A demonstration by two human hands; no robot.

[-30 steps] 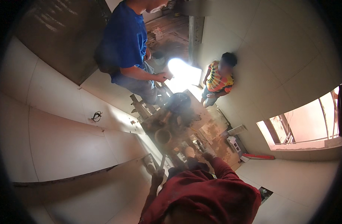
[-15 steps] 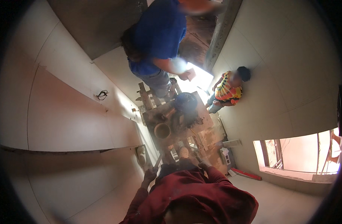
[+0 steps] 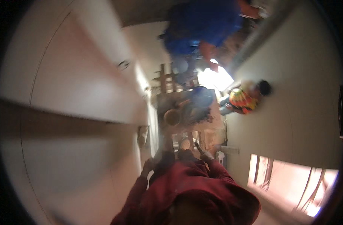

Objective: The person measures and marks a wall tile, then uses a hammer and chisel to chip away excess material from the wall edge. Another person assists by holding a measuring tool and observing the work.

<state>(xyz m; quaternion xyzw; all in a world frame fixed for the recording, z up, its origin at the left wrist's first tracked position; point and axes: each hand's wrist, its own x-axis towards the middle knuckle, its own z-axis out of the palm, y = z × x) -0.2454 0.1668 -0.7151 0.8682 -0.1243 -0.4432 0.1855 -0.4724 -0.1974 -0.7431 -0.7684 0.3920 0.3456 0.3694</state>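
My right hand (image 3: 206, 156) is closed round a dark, narrow, stick-like tool (image 3: 198, 147) that points up and left toward the work platform. On my left, my left hand (image 3: 148, 164) is closed beside my red clothing; blur hides what it grips. Ahead stands a board platform (image 3: 167, 129) with dark, crumbly material (image 3: 203, 117) spread over it. A round tub (image 3: 172, 117) sits near its left edge, and a dark blue basin (image 3: 202, 96) is at its far right.
A person in blue (image 3: 205, 28) leans in beyond the platform. Another person in a bright patterned shirt (image 3: 243, 100) is by the right wall. Wooden slats (image 3: 163, 78) stand at the far left of the platform. A window opening (image 3: 291, 180) is at lower right.
The whole view has turned, with the platform and both people appearing farther right, and the picture is more smeared. The flat, pale tool seen earlier at my left hand no longer shows clearly.
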